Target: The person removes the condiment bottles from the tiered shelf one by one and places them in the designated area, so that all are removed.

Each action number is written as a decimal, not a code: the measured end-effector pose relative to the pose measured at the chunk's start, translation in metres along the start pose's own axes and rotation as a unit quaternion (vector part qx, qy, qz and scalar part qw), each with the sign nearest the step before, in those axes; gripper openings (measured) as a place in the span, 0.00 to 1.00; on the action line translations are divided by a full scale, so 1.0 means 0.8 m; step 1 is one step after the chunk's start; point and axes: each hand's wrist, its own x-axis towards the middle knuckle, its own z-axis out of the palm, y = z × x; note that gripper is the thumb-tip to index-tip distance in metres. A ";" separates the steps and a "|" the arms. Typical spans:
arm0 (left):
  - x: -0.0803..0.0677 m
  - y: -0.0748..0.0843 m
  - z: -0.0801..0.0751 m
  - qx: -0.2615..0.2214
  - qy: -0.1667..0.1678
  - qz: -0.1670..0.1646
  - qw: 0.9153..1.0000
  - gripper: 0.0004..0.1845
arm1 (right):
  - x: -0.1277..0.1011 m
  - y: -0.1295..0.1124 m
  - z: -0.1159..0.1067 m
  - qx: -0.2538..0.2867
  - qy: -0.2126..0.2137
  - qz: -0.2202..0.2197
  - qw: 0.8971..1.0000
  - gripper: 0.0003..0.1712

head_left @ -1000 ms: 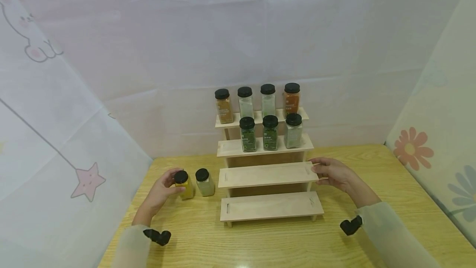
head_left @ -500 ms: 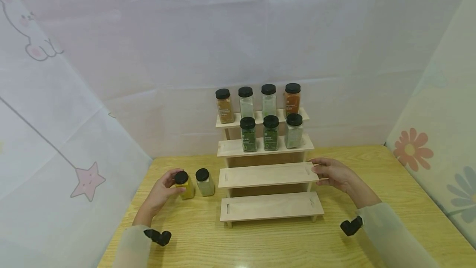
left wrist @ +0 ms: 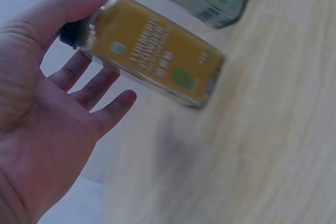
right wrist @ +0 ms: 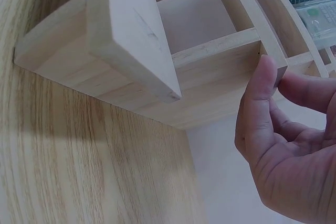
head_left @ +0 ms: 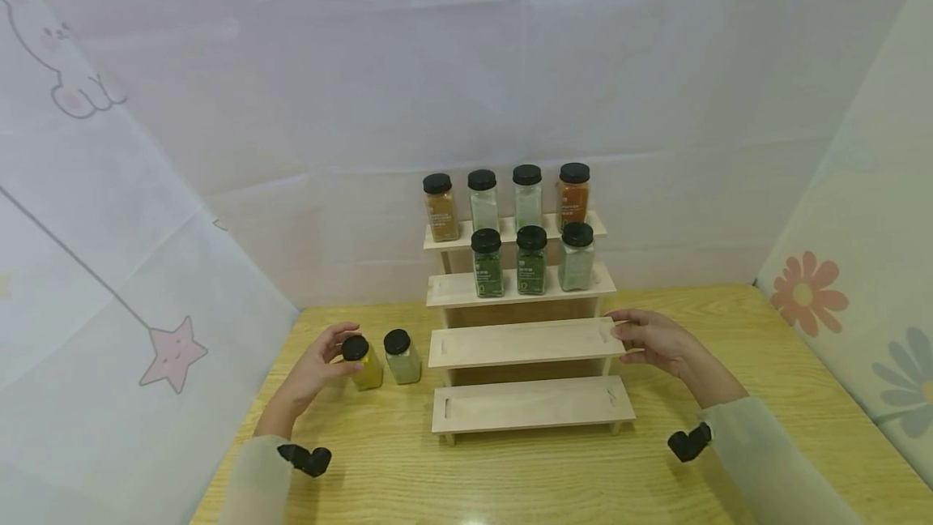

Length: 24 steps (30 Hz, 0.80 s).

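- so, head view: where's the yellow jar [head_left: 369,373]?
- held in the left hand [head_left: 312,366], at that hand's right side. pale green jar [head_left: 403,366] sits just right of it, rack [head_left: 521,345] farther right.
- left wrist?
- thumb and fingers pinched at the black cap [left wrist: 72,34]. long axis runs outward, base pointing away from the palm. can't tell if it's off the table [left wrist: 268,145].
- right wrist?
- right hand [right wrist: 299,156] pinches the rack's edge, thumb against finger; jar's out of view there. left is the nearer hand.
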 end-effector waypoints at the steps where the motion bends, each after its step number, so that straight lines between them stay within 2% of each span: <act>1: 0.001 0.006 -0.002 0.006 0.000 0.005 1.000 0.39 | 0.000 0.000 0.000 0.000 0.000 0.000 1.000 0.37; 6: 0.008 0.037 -0.011 0.018 0.005 0.023 1.000 0.37 | -0.002 -0.002 0.000 -0.001 0.000 0.001 1.000 0.37; 10: 0.015 0.062 -0.010 0.037 0.019 0.052 0.998 0.35 | -0.002 -0.002 0.001 0.001 0.000 0.003 1.000 0.38; 16: 0.028 0.099 0.006 0.068 0.035 0.089 0.993 0.33 | -0.001 0.001 0.001 0.006 -0.001 0.001 1.000 0.38; 24: 0.041 0.138 0.031 0.055 0.039 0.109 0.992 0.33 | 0.000 0.002 0.000 0.016 -0.001 0.002 1.000 0.38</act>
